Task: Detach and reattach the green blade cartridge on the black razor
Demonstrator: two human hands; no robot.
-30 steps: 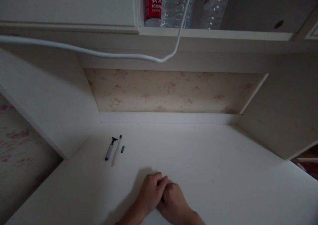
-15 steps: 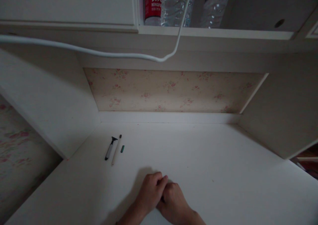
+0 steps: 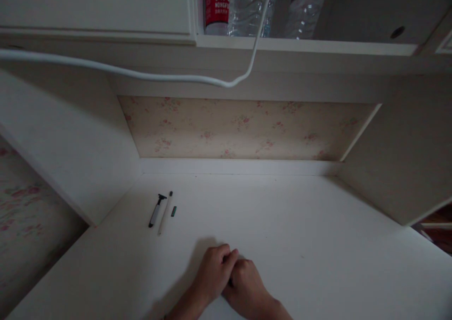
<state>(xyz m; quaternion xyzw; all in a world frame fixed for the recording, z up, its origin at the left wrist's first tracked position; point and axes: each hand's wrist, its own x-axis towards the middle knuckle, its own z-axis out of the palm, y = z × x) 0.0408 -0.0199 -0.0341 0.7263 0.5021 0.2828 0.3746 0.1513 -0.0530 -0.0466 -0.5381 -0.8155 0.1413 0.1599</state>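
My left hand (image 3: 216,272) and my right hand (image 3: 247,284) rest together at the front of the white desk (image 3: 289,216). Both are closed, fingers curled inward, and the left thumb lies against the right hand. A small dark spot shows in the gap between them; whether it is an object or shadow I cannot tell. Farther off to the left lies a razor (image 3: 155,212) with a grey and black handle. Beside it is a slim white toothbrush (image 3: 165,214) with a dark head. Just right of that sits a small dark green strip-like piece (image 3: 173,211).
A white cable (image 3: 169,78) hangs across the upper view. Overhead, a shelf (image 3: 318,45) holds a red-labelled bottle (image 3: 217,4) and other clear plastic bottles (image 3: 305,13). Side panels (image 3: 395,155) flank the desk, with floral wallpaper (image 3: 243,129) behind.
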